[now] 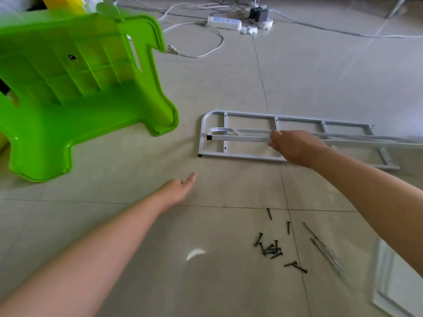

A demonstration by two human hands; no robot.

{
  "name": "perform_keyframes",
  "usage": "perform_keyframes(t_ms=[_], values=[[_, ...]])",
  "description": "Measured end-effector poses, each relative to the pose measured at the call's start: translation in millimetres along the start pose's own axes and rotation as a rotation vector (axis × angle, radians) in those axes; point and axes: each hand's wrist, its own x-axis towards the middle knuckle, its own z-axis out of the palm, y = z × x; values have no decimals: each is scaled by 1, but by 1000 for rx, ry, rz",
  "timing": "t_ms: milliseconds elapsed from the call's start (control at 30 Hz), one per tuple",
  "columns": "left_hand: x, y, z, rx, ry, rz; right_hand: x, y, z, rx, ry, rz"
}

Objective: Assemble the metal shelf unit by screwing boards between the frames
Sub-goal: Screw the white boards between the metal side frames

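While the right hand (295, 146) grips the upper metal frame (238, 138), stacked on another on the floor, left hand (180, 188) hovers open; frame looks light, stiff, prob slick, so hold mid-rail.

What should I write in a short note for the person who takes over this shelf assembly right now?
Right hand grips the upper white frame, lifted over the second frame lying flat on the floor. Left hand is open, holding nothing, above the tiles. Loose screws lie on the floor near you, thin metal rods beside them. A white board lies at the lower right. Done: nothing joined yet. Left: stand the frames and screw the boards between them.
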Motion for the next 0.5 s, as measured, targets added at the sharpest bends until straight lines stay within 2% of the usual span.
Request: perform_keyframes(t_ms=[100, 167, 300, 500], values=[[-14, 51, -8, -765, -60, -75, -24, -24, -22, -112, 96, -65], [-18, 71, -14, -1023, 23, -70, -40, -42, -32, -154, 126, -114], [-22, 68, -21, -982, 261, -36, -60, -68, -51, -162, 125, -138], [-40, 57, -59, -825, 309, 198, -77, -118, -75, -95, -55, -110]])
